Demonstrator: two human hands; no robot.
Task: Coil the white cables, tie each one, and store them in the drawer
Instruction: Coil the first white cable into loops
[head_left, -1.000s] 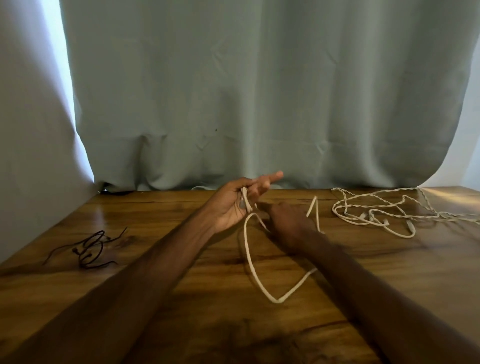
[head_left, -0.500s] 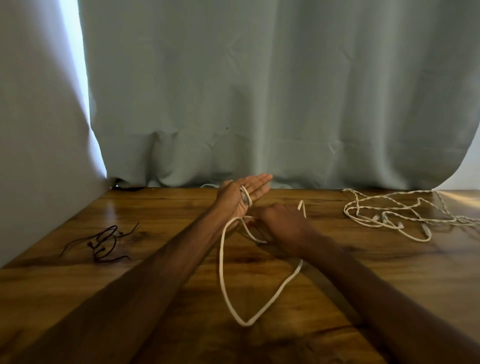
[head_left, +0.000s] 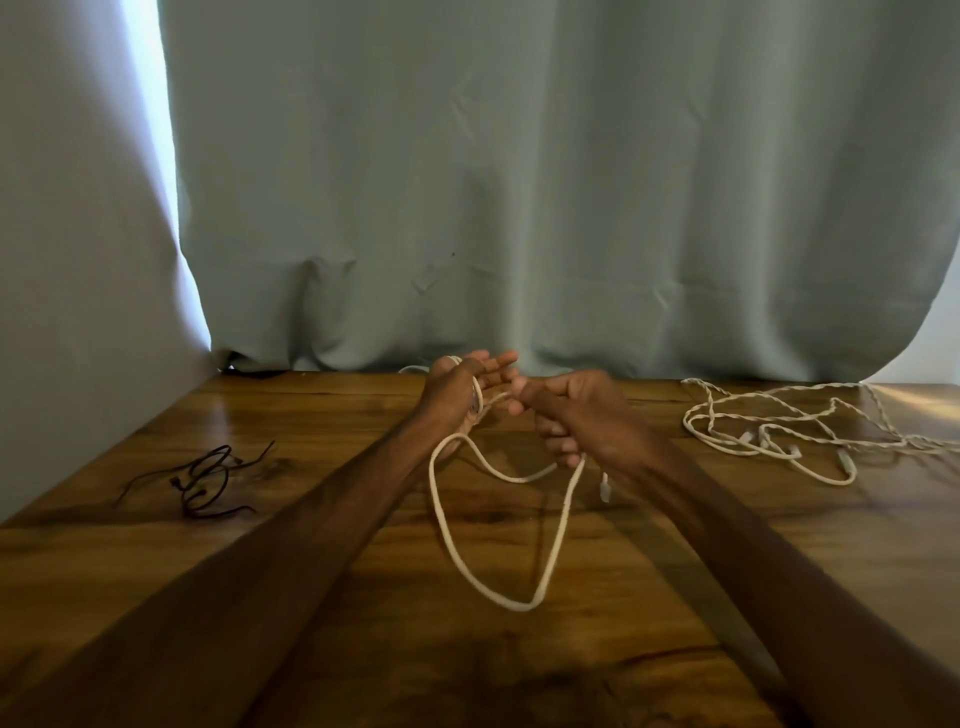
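A white cable is looped around my left hand, which is held up with fingers stretched out over the middle of the wooden table. My right hand is closed on the same cable just to the right, and a long loop hangs from both hands down to the tabletop. The cable's plug end dangles below my right hand. A second tangle of white cables lies loose at the right back of the table. No drawer is in view.
Several thin black ties lie in a small heap at the left of the table. A grey-green curtain hangs along the back edge and the left side.
Another turn of cable has gone around my left hand. My right hand has moved right and up with the cable, and the hanging loop now reaches lower toward me.
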